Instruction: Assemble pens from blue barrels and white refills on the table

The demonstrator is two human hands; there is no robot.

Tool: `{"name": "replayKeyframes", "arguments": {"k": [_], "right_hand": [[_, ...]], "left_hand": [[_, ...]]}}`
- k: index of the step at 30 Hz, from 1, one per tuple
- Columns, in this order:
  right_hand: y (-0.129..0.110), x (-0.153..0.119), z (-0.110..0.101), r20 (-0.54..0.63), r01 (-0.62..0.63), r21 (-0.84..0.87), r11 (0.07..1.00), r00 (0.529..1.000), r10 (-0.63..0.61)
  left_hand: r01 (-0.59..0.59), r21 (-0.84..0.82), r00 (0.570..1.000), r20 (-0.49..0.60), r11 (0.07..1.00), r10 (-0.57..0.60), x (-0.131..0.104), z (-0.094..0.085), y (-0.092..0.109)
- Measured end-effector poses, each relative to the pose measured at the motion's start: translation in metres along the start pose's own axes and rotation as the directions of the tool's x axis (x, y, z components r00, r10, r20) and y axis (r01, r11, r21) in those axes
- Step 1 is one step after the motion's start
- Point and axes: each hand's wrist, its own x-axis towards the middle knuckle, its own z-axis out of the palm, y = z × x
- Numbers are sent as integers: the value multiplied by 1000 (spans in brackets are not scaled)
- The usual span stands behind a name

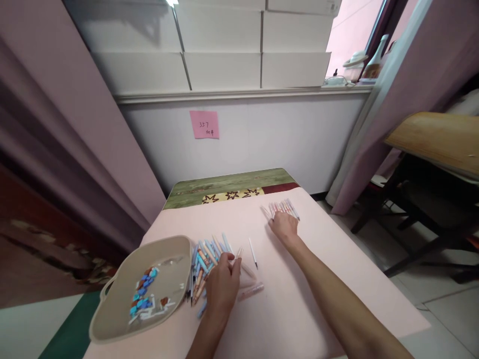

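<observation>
My left hand (223,281) is closed, with thumb and fingers pinching a slim pale pen piece (238,252) at the right side of a loose pile of pen parts (204,259). The pile mixes blue, cream and orange barrels with thin dark-tipped pieces. Farther right, my right hand (286,227) has its fingers closed around a pale pen (265,213) at the left end of a neat row of clear, red-patterned pens (290,207). Its fingertips are partly hidden. A thin white refill (253,252) and a clear pinkish pen (250,291) lie between the hands.
A beige handled tray (172,271) stands left of the pile, holding blue and brown caps and small white pieces. The pink-covered table (295,309) meets a wall with a pink note (204,124). A wooden-topped piece of furniture (437,142) stands to the right.
</observation>
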Motion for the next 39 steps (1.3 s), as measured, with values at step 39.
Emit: {"name": "replayKeyframes", "arguments": {"k": [39], "right_hand": [[-16, -158, 33, 230, -222, 973, 60, 949, -216]], "left_hand": [[223, -971, 961, 205, 81, -183, -17, 10, 21]]}}
